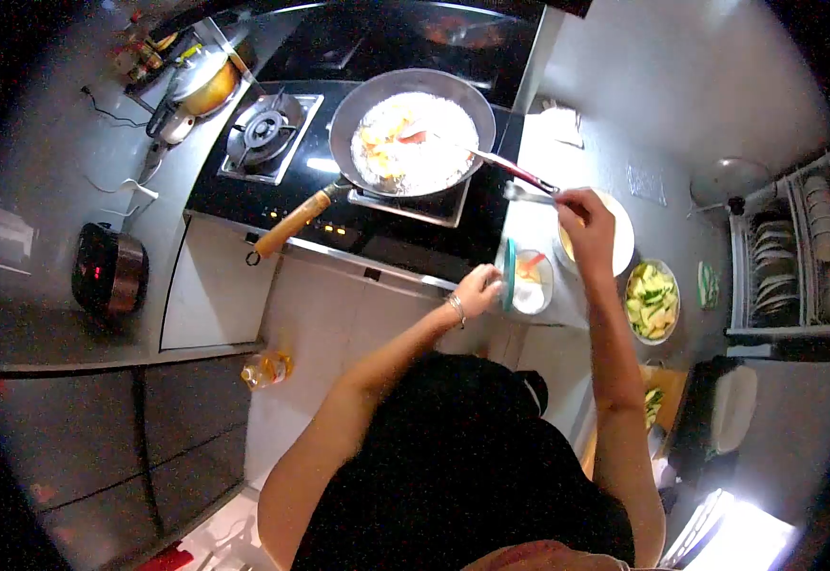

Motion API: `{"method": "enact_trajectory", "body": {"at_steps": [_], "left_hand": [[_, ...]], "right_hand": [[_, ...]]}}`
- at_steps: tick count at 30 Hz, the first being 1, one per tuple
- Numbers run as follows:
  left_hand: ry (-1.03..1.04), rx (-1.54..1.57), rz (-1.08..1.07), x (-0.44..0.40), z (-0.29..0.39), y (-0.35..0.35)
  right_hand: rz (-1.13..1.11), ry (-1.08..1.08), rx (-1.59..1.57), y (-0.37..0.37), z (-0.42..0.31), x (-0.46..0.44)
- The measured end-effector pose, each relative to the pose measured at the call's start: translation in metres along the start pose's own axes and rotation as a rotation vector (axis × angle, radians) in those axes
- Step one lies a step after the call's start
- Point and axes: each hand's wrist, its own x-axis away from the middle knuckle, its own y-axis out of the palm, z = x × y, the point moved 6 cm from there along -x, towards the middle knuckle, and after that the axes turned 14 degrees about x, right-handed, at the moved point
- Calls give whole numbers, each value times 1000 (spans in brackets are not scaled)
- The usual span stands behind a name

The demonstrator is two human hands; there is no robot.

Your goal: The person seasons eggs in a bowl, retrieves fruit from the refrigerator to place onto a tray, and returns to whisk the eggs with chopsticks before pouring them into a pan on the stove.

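At the counter edge, my left hand (pixel 479 290) is closed on the teal lid (pixel 509 271), which stands tilted up beside a clear container (pixel 530 297). White contents and something red show inside that container. My right hand (pixel 587 228) hovers over a white bowl (pixel 621 238) with its fingers pinched together. A blurred silver, spoon-like thing (pixel 529 194) lies by those fingertips, close to the handle end of a spatula (pixel 519 171); which of them the fingers grip, if any, I cannot make out. The spatula leans in a wok (pixel 343 143) of bubbling, pale food with orange pieces.
The wok's wooden handle (pixel 291 226) juts over the stove front. A bare burner (pixel 264 131) is left of it. A bowl of cut green vegetables (pixel 653 303) stands right, near a dish rack (pixel 743 276). An oil bottle (pixel 267 370) is below at left.
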Motion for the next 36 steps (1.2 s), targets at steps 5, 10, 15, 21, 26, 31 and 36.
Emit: {"method": "enact_trajectory", "body": {"at_steps": [5, 10, 15, 21, 26, 31, 36], "left_hand": [[-128, 130, -55, 0, -8, 3], [-78, 137, -106, 0, -6, 2], [-135, 104, -149, -9, -13, 2], [-151, 210, -87, -11, -35, 1], [-175, 331, -47, -8, -33, 3], [-265, 313, -31, 0, -7, 2], [-303, 233, -6, 3, 5, 4]], "right_hand": [[114, -135, 225, 68, -18, -52], [58, -4, 41, 21, 10, -3], [89, 215, 144, -50, 56, 74], [-70, -118, 556, -33, 67, 125], [-251, -387, 758, 5, 63, 125], [-346, -512, 685, 29, 98, 119], [-133, -428, 481, -3, 89, 109]]}}
